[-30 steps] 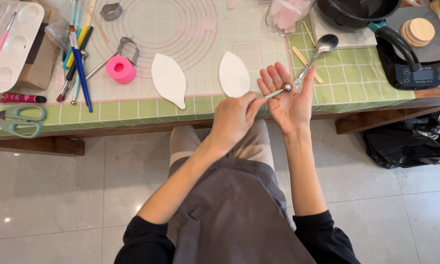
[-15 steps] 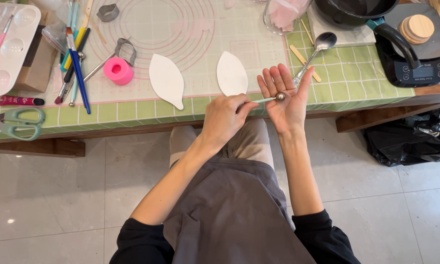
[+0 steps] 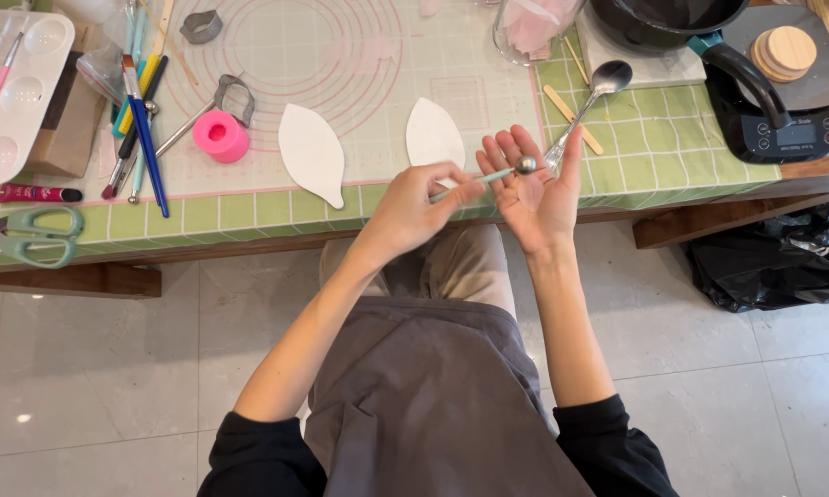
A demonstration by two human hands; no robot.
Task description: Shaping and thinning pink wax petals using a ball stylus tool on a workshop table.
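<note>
My left hand [image 3: 413,210] pinches a ball-tipped modelling tool [image 3: 523,167] by its pale teal handle. The metal ball rests against the base of the fingers of my right hand [image 3: 536,187], which is held palm up with fingers spread and holds nothing. Both hands hover at the table's front edge, above my lap. Just beyond them, two white leaf-shaped cutouts [image 3: 311,152] [image 3: 433,133] lie flat on a translucent mat [image 3: 341,55] printed with pink circles.
A pink cylinder [image 3: 219,136], metal cutters [image 3: 232,92], brushes [image 3: 143,120], a white palette [image 3: 14,87] and green scissors [image 3: 28,235] lie at left. A spoon [image 3: 598,87], wooden sticks, a black pot [image 3: 663,18] and a scale [image 3: 782,120] sit at right. A black bag [image 3: 773,258] lies on the floor.
The ball tip has shifted slightly over my right palm, dipping down and back up toward the fingers. Both hands stay together at the table edge.
</note>
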